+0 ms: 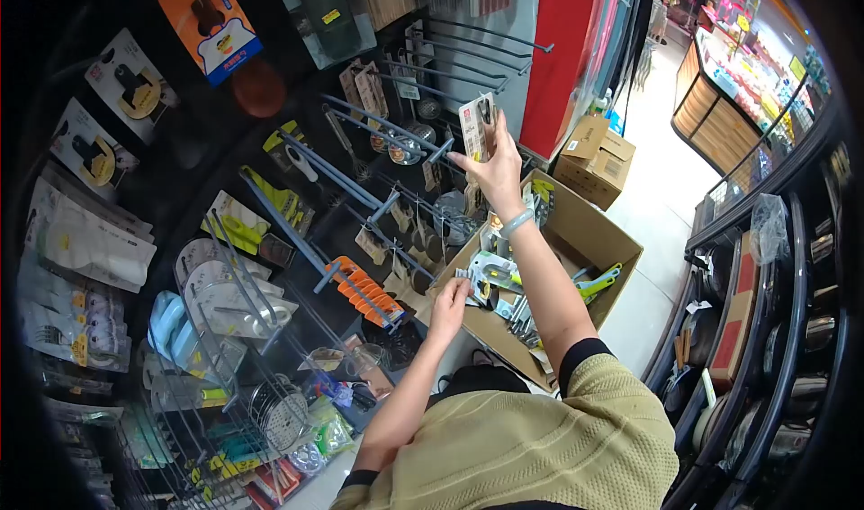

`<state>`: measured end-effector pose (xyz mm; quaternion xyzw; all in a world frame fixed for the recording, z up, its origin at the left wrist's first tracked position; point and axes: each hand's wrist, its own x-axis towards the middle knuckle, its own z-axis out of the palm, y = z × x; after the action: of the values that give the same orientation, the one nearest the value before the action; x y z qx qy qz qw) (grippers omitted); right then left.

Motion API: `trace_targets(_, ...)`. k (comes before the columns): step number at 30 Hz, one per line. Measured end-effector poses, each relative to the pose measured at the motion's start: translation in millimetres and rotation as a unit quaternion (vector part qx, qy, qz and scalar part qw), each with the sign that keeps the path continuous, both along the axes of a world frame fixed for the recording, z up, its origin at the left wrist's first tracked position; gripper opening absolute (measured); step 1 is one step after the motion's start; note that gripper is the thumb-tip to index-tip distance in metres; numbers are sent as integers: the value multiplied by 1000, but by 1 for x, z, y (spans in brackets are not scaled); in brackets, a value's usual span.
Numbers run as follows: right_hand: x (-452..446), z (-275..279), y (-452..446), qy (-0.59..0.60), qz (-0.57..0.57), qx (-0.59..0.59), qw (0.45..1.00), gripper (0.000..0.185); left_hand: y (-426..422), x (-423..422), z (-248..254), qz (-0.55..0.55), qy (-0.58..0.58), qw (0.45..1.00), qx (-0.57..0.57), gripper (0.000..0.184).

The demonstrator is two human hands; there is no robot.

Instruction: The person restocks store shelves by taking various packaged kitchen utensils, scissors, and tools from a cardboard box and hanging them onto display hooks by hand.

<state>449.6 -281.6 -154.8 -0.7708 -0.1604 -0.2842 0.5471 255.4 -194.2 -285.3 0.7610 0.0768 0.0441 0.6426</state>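
Observation:
My right hand [497,166], a band on its wrist, is raised beside the ends of the display hooks [438,153]. Its thumb and fingers grip a white packaging card [474,132] with a small dark item on it, whose kind I cannot make out. Lower down, my left hand [447,310] is closed at the near left rim of an open cardboard box [605,238]. Something small and greyish shows at its fingertips, too small to name. Packaged utensils lie in the box, among them a green-handled one [598,282].
Metal hooks hold carded kitchen tools, including an orange stack [364,292] and a green-packed tool [274,195]. A closed carton [594,161] stands on the floor past the open box. Dark shelves with pans [792,438] line the right side.

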Motion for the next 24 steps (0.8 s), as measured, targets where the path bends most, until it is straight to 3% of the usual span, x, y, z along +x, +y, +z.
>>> trace_targets(11,25,-15,23,-3,32,5,999,99,11,-12,-23,5,54,998,10,30)
trace_targets(13,31,-11,37,-13,8,-23,1000,94,11,-13,-22,8,60,998,11,30)
trace_targets(15,36,-4,54,-46,55,49,996,77,10,-13,-19,8,65,998,10,30)
trace_targets(18,56,-2,82,-57,71,61,994,64,14,-14,-20,13,68,998,10,30)
trace_targets(24,92,-5,130,-71,119,72,988,63,29,-25,-24,50,89,994,49,30)
